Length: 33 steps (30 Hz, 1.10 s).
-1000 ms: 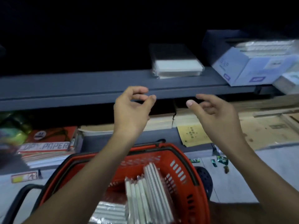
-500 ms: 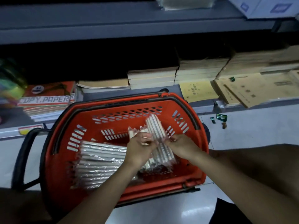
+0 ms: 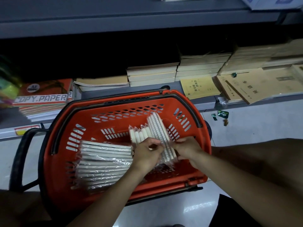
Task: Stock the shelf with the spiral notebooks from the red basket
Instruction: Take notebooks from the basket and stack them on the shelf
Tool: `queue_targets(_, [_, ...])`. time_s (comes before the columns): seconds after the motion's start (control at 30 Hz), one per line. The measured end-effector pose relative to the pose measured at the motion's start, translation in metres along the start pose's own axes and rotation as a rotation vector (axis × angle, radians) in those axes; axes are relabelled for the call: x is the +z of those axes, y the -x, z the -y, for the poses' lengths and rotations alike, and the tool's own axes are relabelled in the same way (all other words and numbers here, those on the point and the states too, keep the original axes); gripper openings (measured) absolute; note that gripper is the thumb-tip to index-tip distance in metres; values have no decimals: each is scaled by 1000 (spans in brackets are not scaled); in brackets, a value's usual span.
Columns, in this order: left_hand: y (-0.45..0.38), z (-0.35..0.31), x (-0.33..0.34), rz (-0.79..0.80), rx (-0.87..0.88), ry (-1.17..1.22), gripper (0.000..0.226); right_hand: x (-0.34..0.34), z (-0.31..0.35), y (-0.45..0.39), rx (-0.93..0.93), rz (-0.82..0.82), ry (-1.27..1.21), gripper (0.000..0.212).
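"COPY.PAPER" and "A4" on red ream pack point(image 3: 44, 97), left on shelf.

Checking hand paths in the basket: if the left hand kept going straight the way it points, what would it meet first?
The left hand points up and right, so it would probably first meet the upright spiral notebooks it is already touching, then the right hand across them. Depth is unclear.

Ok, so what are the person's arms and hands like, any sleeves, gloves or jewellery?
Both forearms are bare as far as the frame shows: no sleeves in view. The left hand and right hand are bare, without gloves. No watch, ring or bracelet shows, though the dim light hides fine detail.
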<state>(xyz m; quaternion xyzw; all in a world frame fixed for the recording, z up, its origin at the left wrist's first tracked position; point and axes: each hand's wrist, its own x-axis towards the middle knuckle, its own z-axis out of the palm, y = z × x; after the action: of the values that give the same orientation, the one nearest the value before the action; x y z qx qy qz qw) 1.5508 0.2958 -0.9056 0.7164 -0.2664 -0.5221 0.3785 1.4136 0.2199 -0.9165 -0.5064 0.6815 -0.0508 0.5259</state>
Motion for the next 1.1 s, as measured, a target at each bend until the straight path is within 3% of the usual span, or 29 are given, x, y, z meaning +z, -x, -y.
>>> queue_targets(0.07, [2, -6, -1, 33, -7, -5, 5, -2, 2, 5, -102, -8, 115, 19])
queue_targets(0.17, [9, -10, -3, 65, -12, -28, 11, -1, 5, 17, -198, -58, 271, 40])
queue_targets(0.37, [25, -9, -14, 134, -55, -73, 8, -7, 6, 20, -219, -135, 375, 30])
queue_targets(0.6, [35, -48, -28, 178, -76, 187, 15, -32, 52, 62, -500, -320, 545, 50])
queue_targets(0.73, [48, -83, -34, 340, -118, 448, 47, -36, 85, 123, -751, -363, 657, 36])
queue_targets(0.83, [59, -96, -44, 300, -18, 512, 35, -22, 93, 165, -925, -407, 737, 27])
queue_targets(0.9, [60, -99, -60, 209, 41, 598, 28, -16, 98, 179, -1008, -392, 516, 28])
queue_targets(1.0, [63, -104, -86, 200, 141, 699, 35, -29, 108, 179, -969, -442, 143, 30])
queue_targets(1.07, [70, -111, -103, 216, 180, 747, 33, -48, 119, 172, -757, -392, -30, 44])
queue_targets(1.1, [72, -115, -110, 222, 195, 774, 33, -56, 125, 171, -598, -262, -156, 50])
